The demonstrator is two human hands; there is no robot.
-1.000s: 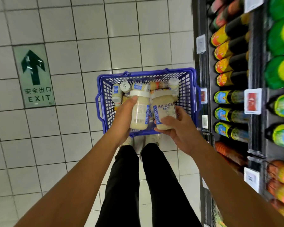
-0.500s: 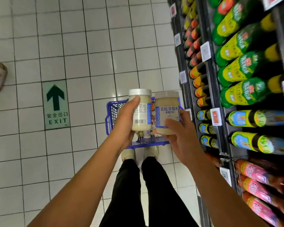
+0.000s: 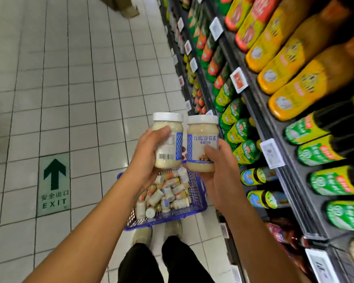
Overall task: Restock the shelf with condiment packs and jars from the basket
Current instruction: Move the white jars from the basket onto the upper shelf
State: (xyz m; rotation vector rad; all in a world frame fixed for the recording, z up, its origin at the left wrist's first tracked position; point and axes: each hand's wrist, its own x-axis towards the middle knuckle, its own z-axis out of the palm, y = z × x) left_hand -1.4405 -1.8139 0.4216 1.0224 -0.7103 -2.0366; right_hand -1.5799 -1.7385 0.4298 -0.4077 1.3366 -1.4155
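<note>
Early days: a jar (image 3: 168,139) is clutched in the left hand's (image 3: 149,158) curled fingers (image 3: 161,131), a second jar (image 3: 201,144) in the right hand's (image 3: 219,166), none shelved yet, loads left in the basket (image 3: 192,210) below them.

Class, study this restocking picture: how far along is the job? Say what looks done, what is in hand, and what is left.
Done: nothing provable; no matching jar shows on the shelf. In hand: the left hand grips one white-lidded jar, the right hand a second jar, both above the basket. Left: shelving those two, plus the many small jars lying in the basket.
</note>
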